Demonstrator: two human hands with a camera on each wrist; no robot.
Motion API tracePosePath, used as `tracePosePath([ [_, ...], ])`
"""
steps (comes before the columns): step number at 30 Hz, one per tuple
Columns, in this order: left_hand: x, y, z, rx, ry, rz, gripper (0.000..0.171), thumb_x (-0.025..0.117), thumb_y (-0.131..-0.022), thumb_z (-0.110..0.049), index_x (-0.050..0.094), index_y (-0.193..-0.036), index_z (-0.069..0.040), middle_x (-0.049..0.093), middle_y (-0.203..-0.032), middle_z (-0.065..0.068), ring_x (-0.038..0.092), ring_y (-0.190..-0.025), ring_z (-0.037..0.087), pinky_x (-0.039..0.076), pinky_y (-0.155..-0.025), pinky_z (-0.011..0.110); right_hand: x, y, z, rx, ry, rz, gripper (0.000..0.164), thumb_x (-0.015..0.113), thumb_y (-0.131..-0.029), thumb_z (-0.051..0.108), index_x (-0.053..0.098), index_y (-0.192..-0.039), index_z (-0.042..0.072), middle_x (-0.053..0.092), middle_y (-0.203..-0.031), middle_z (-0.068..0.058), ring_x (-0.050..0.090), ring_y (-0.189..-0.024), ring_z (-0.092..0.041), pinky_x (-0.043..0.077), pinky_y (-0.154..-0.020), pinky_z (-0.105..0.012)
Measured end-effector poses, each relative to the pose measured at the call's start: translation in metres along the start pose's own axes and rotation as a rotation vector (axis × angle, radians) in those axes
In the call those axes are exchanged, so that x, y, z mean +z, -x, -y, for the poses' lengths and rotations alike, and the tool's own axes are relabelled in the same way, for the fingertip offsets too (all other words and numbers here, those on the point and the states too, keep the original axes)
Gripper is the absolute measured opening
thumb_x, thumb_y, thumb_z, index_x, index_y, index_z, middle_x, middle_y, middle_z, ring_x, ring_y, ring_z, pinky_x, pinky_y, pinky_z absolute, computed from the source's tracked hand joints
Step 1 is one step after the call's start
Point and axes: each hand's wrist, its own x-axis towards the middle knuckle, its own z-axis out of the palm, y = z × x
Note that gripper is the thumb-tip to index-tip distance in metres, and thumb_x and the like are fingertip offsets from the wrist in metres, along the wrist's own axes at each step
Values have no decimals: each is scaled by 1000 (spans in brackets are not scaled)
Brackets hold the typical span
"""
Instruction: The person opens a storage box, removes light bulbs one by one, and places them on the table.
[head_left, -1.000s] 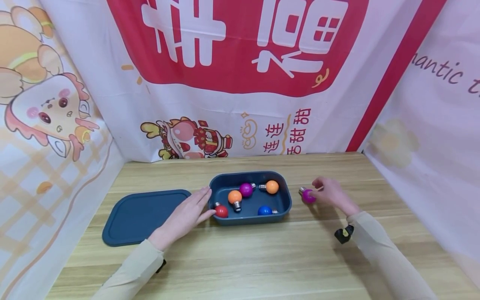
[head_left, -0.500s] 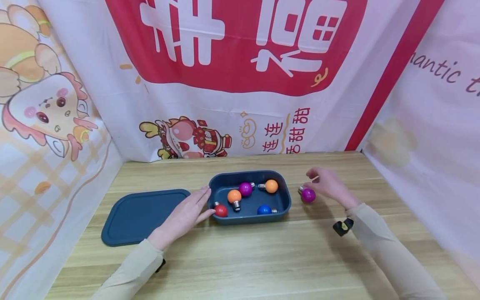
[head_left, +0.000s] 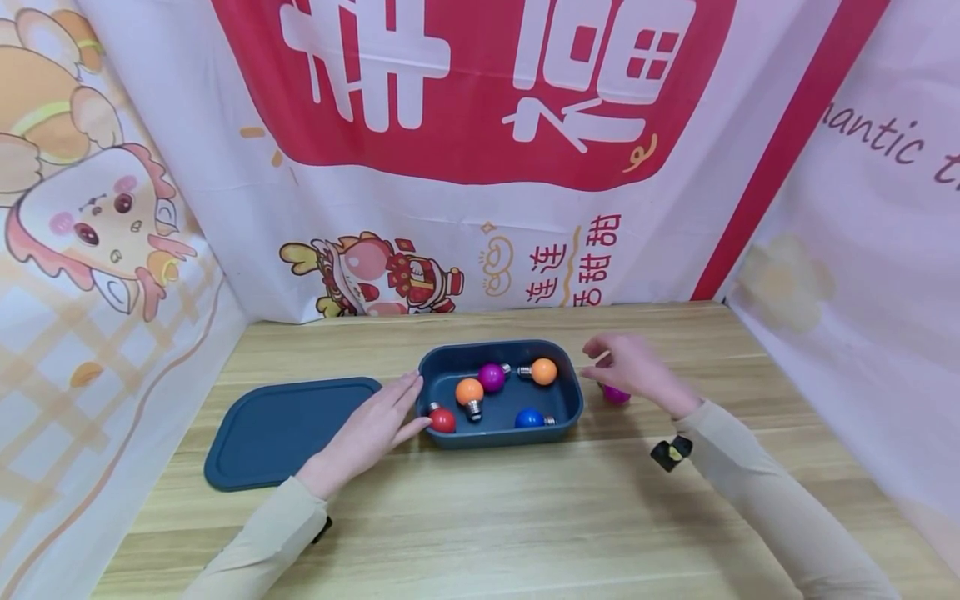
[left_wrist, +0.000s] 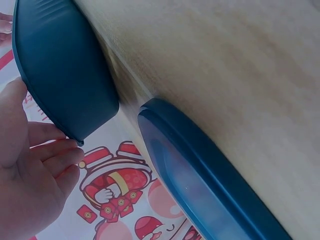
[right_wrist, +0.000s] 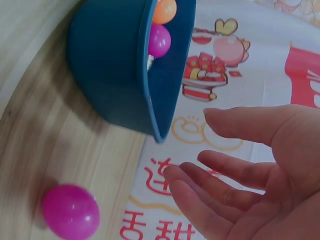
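Note:
A dark blue box [head_left: 480, 440] holds several small bulbs: two orange ones, a purple bulb [head_left: 492, 377], a red bulb [head_left: 442, 420] and a blue bulb [head_left: 529, 418]. My left hand [head_left: 369, 429] rests its straight fingertips on the box's left rim. Just past the right end of the box my right hand [head_left: 634, 367] hovers with loosely bent fingers and nothing between them. Below it, another purple bulb [right_wrist: 71, 212] lies on the table, partly covered by the hand in the head view.
To the left of the box lies its flat dark blue lid [head_left: 281, 433], partly behind my left hand. The wooden table [head_left: 480, 517] is bounded by printed cloth walls [head_left: 645, 267] at the back and both sides.
My right hand has come away from the purple bulb on the table and moved left toward the box. The bulb stays where it was. My left hand keeps its place at the rim.

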Motion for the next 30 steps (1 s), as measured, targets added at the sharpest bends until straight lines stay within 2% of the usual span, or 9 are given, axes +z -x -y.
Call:
tracePosePath([
  [7,0,1,1,1,-12,8,68,59,-97,-45,47,-145,1,47,-152,19,49,-139,33,46,-111,48,9,-1,16,-67,-38,40,35,74,-89,19,67,-116,-1,71,-113,-22,72,-95,-28,61,-84,-42],
  [16,-1,1,-1,-13,-12,19,70,59,-97,-47,46,-146,1,46,-153,19,49,-140,33,47,-110,48,24,-5,30,-170,-76,111,33,77,-86,15,67,-112,-4,72,-109,-22,73,-88,-24,62,-78,-34],
  [20,-1,2,-1,-17,-9,16,69,58,-97,-47,46,-146,0,46,-153,18,49,-139,32,47,-109,47,30,-7,35,-207,-61,134,32,78,-85,13,67,-109,-4,72,-107,-21,73,-86,-22,62,-77,-31],
  [30,1,3,0,-10,-12,1,69,59,-97,-47,47,-146,0,47,-152,18,50,-139,32,48,-109,47,47,-16,42,-154,-32,242,34,79,-84,14,66,-113,0,70,-111,-16,69,-88,-20,61,-84,-35],
])
